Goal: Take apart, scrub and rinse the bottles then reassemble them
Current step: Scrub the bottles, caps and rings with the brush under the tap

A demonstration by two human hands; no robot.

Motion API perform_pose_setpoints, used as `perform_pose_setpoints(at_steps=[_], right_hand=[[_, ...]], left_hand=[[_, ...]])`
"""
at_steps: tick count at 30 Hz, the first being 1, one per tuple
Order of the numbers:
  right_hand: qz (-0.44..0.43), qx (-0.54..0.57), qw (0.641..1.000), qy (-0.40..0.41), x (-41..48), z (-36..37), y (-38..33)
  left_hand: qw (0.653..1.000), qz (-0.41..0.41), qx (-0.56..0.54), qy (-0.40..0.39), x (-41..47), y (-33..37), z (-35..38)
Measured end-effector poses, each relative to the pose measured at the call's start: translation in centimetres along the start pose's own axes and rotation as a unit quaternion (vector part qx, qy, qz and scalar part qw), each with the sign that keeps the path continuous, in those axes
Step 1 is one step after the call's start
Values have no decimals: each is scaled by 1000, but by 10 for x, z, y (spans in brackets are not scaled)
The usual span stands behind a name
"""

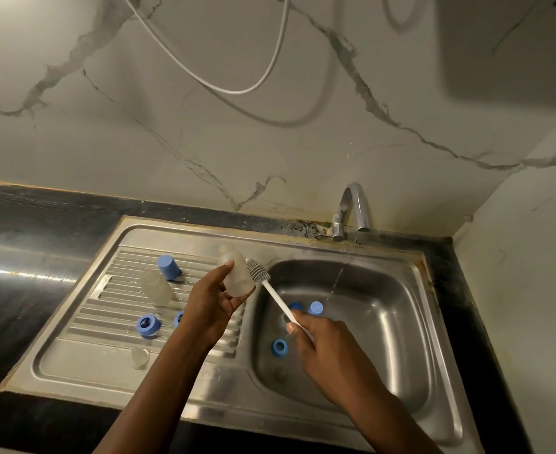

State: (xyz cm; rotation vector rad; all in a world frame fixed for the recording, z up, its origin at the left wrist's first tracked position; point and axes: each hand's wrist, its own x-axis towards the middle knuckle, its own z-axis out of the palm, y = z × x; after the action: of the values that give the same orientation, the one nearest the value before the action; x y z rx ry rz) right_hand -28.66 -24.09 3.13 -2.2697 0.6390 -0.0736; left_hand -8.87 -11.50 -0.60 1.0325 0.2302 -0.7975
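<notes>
Home kitchen, steel sink (440, 322), tap (352, 208), marble-look wall (204, 126)

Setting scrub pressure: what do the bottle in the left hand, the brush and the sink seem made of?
The bottle looks like frosted translucent plastic: cloudy and matte. The brush seems to have a grey silicone or rubber head, going by its thick spaced bristles. The sink looks like brushed stainless steel: silvery, with soft reflections.

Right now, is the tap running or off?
Running: a thin stream of water falls from the tap into the sink.
</notes>
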Motion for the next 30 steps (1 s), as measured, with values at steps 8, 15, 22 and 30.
perform_pose_setpoints(at_steps=[8,15,22,30], right_hand=[[9,11,1000,22,22,3,-11],[0,25,999,22,28,1,-15],[-4,9,1000,5,3,3,-11],[5,-9,999,30,4,-2,-7]], left_hand=[[999,4,8,-49,-12,-3,8],[994,-29,-75,-68,-21,0,17],[991,-12,-120,-53,-12,7,12],[987,-51,-120,-99,-15,-1,18]])
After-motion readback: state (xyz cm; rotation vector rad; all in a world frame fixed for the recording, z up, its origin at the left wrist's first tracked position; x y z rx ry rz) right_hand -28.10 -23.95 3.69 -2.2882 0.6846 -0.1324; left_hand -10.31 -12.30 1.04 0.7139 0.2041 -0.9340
